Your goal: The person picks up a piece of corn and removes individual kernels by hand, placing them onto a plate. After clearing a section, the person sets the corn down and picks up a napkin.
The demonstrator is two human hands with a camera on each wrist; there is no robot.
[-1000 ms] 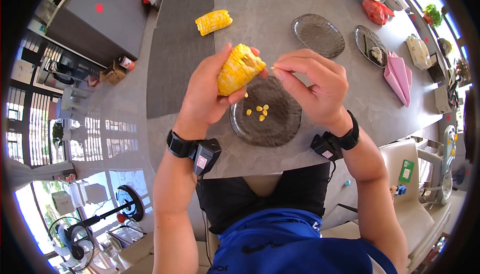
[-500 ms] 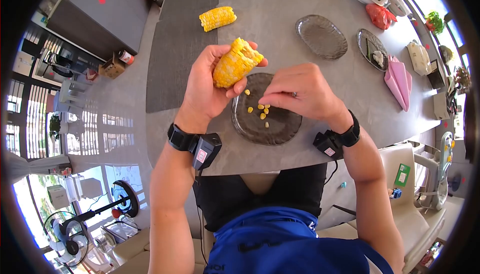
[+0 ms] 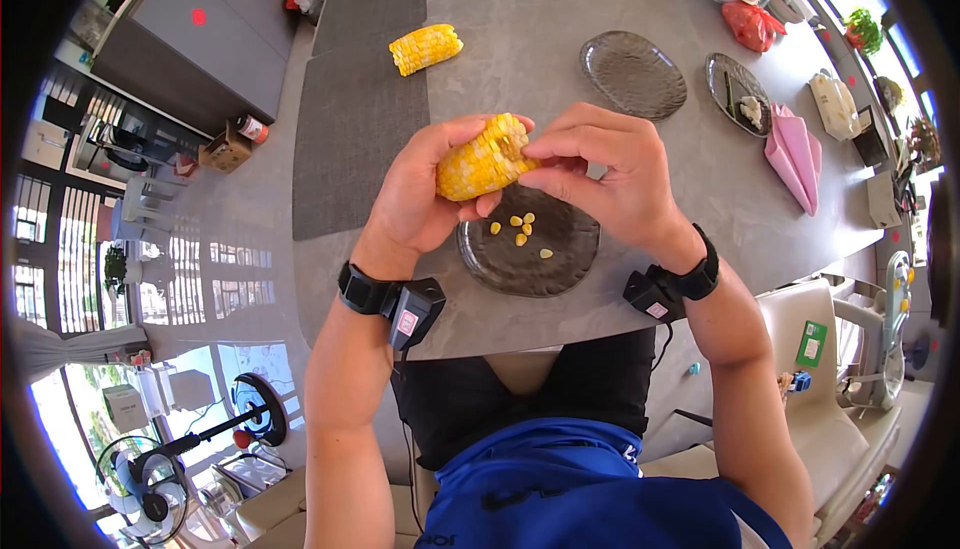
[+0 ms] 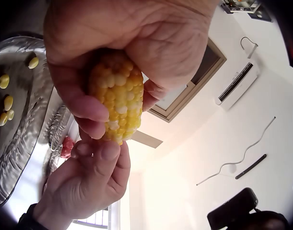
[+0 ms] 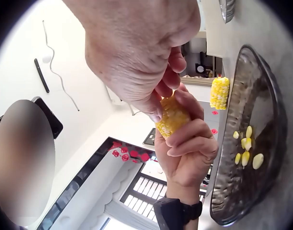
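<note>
While the left hand curls round a yellow, cylindrical corn cob raised near the far-left rim of a dark, rippled plate, the right hand pinches its partly bared end, which points rightward, long axis slanting away.

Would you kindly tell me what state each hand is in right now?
Left hand: closed, holding the corn.
Right hand: closed, pinching at the corn's end; any loose kernel in its grip cannot be told.
</note>
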